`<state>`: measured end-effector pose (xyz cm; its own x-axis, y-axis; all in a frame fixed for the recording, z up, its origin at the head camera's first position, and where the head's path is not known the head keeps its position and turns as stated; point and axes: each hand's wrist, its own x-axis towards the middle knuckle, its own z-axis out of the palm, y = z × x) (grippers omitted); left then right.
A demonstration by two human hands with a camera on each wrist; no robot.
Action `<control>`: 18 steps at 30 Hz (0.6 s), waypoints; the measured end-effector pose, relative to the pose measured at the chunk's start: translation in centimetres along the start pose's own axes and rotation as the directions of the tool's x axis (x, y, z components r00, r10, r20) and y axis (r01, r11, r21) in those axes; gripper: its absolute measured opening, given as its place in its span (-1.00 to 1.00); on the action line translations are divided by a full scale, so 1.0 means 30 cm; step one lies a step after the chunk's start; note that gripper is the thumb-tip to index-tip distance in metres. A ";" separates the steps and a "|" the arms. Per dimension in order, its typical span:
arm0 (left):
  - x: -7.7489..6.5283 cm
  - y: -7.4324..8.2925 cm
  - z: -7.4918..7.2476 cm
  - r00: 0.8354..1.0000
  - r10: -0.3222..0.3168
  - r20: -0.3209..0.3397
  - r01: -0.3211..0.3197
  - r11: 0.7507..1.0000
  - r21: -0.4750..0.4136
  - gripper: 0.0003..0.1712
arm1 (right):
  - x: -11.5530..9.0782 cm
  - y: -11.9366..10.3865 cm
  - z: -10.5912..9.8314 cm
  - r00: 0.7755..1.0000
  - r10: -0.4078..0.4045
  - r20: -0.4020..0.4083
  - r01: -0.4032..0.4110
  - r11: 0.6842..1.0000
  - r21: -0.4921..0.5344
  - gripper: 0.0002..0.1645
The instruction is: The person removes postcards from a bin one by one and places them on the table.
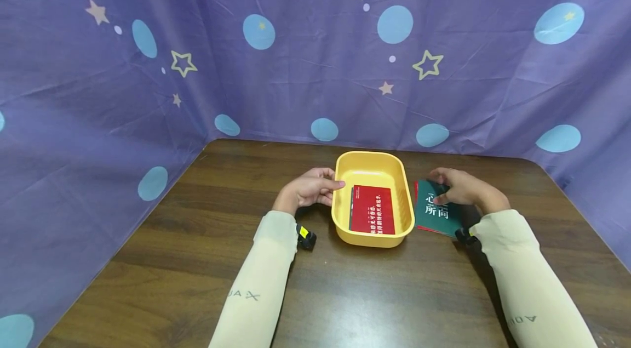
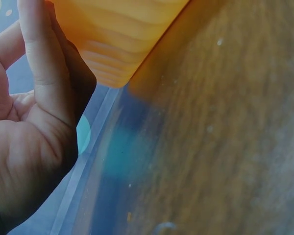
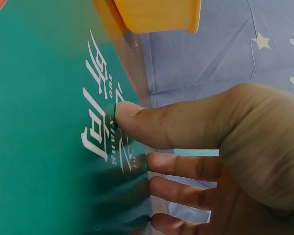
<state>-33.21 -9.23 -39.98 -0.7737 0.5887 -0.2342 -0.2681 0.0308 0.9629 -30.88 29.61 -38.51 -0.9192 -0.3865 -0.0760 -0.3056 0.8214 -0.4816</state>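
A yellow plastic basin [image 1: 372,239] stands on the table, and my left hand [image 1: 315,188] holds its left rim, thumb over the edge and fingers against the outer wall. Inside lies a red booklet [image 1: 373,210] with white characters, a dark edge showing beneath its left side. To the right of the basin, a green booklet [image 1: 434,216] with large white characters lies over something red that peeks out along its edges. My right hand [image 1: 463,190] pinches the green booklet. In the right wrist view the thumb presses on its cover [image 3: 44,122], while the other fingertips are at its far edge.
The brown wooden table [image 1: 197,282] has rounded back corners. A purple curtain [image 1: 305,90] with stars and blue ovals hangs behind it and along both sides. A black wrist strap device [image 1: 307,237] sits at my left cuff.
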 end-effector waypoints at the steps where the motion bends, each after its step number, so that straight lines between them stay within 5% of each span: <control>1: 0.000 -0.001 0.000 1.000 0.001 0.000 -0.001 1.000 0.001 -0.74 | 0.001 0.002 0.002 1.000 0.001 0.001 -0.001 1.000 0.003 -0.14; 9: -0.001 -0.004 0.001 1.000 0.003 -0.003 -0.003 1.000 0.008 -0.75 | 0.001 -0.001 0.004 1.000 -0.017 -0.013 0.016 0.999 -0.033 -0.22; 18: 0.000 -0.008 0.001 1.000 0.004 -0.006 -0.004 1.000 0.007 -0.76 | 0.009 -0.083 -0.013 0.984 -0.115 -0.134 0.098 0.987 -0.129 -0.37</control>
<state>-33.12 -9.22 -40.22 -0.7783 0.5837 -0.2314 -0.2612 0.0341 0.9647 -30.46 27.62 -36.99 -0.9026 -0.4192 0.0974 -0.4239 0.8267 -0.3701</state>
